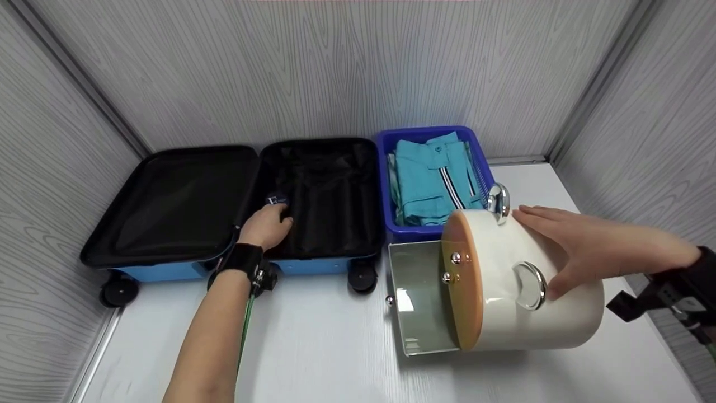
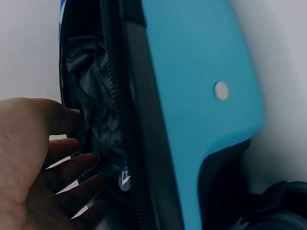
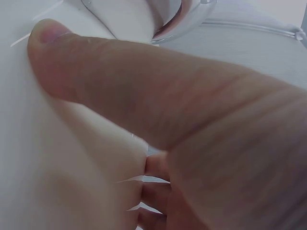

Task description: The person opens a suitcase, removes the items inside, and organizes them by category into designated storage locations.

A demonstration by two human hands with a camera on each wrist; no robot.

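Note:
My left hand (image 1: 267,226) reaches over the inner edge of an open suitcase (image 1: 330,218), fingers relaxed and nothing in its grasp. Near the fingertips a small dark label with pale lettering (image 1: 277,200) shows against the black lining; the left wrist view also has this label (image 2: 125,178) beside the zip. My right hand (image 1: 587,243) lies spread over a cream rounded case (image 1: 551,324) with an orange-rimmed front, its thumb (image 3: 53,52) against the smooth wall close to a chrome ring handle (image 1: 531,285). A translucent drawer (image 1: 422,296) sticks out from the case's front.
A blue basket (image 1: 391,184) stands right of the suitcase, holding folded turquoise clothing (image 1: 430,184). The suitcase's other half (image 1: 173,201) lies open to the left. Black wheels (image 1: 362,277) jut toward me. Grey wood-grain walls (image 1: 347,73) enclose the white table (image 1: 324,347).

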